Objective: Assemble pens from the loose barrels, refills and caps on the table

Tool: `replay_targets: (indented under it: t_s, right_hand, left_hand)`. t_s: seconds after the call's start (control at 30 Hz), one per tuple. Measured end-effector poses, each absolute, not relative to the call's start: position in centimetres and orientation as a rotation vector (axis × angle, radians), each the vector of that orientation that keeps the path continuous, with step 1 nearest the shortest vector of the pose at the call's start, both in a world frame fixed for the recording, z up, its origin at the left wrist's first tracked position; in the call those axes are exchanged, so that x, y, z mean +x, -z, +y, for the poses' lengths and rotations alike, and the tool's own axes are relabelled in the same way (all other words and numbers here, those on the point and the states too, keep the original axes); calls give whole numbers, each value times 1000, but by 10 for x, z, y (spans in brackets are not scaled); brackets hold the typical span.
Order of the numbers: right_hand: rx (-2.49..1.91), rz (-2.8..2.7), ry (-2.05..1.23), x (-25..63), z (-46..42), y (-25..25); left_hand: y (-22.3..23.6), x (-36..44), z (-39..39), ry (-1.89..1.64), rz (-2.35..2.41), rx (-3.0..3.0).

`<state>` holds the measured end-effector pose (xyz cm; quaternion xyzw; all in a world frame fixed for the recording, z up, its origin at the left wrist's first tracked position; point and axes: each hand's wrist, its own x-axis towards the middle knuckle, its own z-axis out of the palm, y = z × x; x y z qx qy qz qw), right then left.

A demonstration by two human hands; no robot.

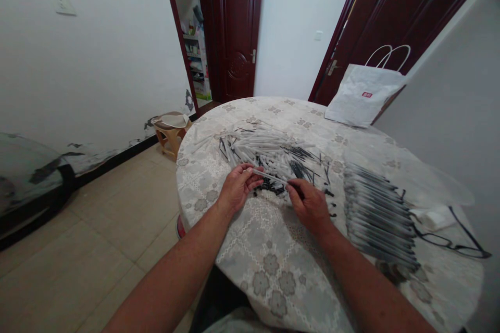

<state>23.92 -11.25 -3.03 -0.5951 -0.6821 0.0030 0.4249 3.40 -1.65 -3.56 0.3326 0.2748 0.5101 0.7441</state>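
Note:
My left hand [241, 185] and my right hand [310, 205] hold a thin whitish tube [271, 175], much like a pen barrel, between them over the table. Left fingertips pinch its left end, while the right thumb and fingers close on the other. Just beyond lies a loose heap of similar pale tubes [261, 140]. Thin black sticks [300, 154] are mixed into the heap's right side, and small black pieces [273, 186] lie close under the held tube. To the right of my right hand, many finished-looking pens [378, 213] with dark ends lie side by side in a row.
A round table [269, 291] wears a patterned cloth. Black-framed glasses [449, 242], a white roll [435, 217] and clear plastic sheeting [425, 171] lie at the right. A white paper bag [365, 94] stands at the back. A wooden stool [171, 138] is left of the table.

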Motion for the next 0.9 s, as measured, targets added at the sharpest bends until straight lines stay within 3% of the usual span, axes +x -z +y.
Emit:
replay_targets:
  t_s: [0.37, 0.47, 0.63, 0.73, 0.8, 0.9]
  right_hand:
    - [-1448, -1913, -21, 228, -113, 31]
    - [-1492, -1756, -273, 223, -113, 25]
    - [-1465, -1246, -1054, 223, -102, 28]
    - [-1404, -1122, -1221, 223, -95, 31]
    - [-1410, -1226, -1194, 220, -95, 29]
    - [-1455, -1556, -875, 215, -99, 23]
  left_hand:
    - [36, 34, -14, -1135, 628, 777]
    - [38, 33, -13, -1126, 614, 793]
    - [40, 33, -7, -1102, 642, 874]
    - [38, 34, -7, -1088, 662, 908]
    - [36, 35, -9, -1072, 677, 926]
    - [33, 36, -13, -1016, 681, 986]
